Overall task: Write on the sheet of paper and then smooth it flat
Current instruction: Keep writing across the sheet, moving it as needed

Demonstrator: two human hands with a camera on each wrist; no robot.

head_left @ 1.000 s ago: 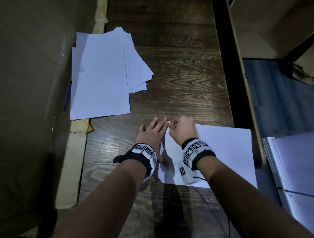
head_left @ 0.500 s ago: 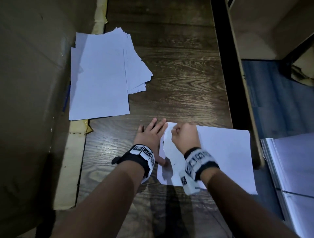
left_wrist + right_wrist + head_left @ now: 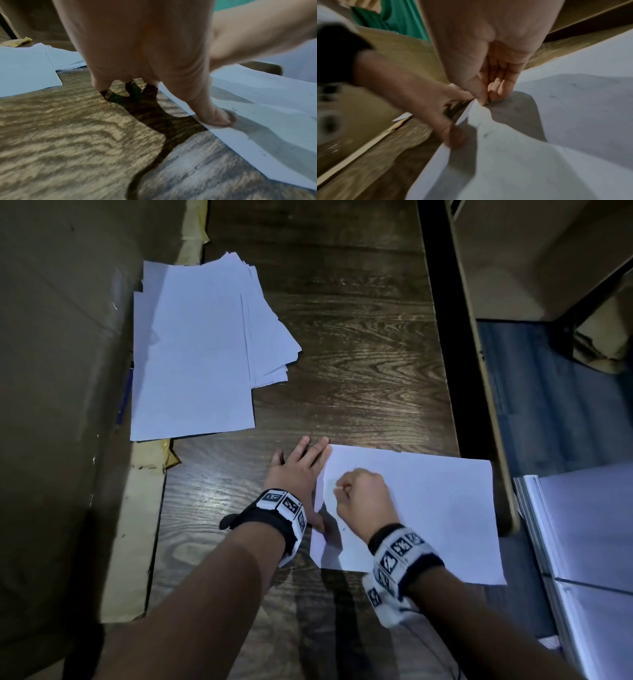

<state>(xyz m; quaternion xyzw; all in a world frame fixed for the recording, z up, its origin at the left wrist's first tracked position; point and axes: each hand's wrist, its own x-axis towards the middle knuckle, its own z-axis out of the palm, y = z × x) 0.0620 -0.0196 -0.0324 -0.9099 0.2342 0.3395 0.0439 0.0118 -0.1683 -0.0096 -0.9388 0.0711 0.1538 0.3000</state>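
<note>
A white sheet [image 3: 428,508] lies on the dark wooden table [image 3: 359,354] near its front right, with its left edge slightly buckled and a few small dark marks on it. My left hand [image 3: 298,470] lies flat beside it, fingers straight on the wood. Its thumb [image 3: 214,116] presses the left edge of the sheet [image 3: 265,108]. My right hand [image 3: 359,494] is curled over the sheet's left part. In the right wrist view the right hand [image 3: 486,98] pinches a small dark pen tip [image 3: 488,103] against the sheet [image 3: 573,135]; the rest of the pen is hidden.
A loose stack of white paper [image 3: 195,354] sits at the back left, against a tall cardboard wall [image 3: 51,405]. A blue pen [image 3: 125,395] lies between them. The table's right edge drops off beside the sheet, with another paper stack [image 3: 582,542] lower right.
My right hand has moved from the sheet's far left corner toward me along the left edge. The left hand has stayed flat in place.
</note>
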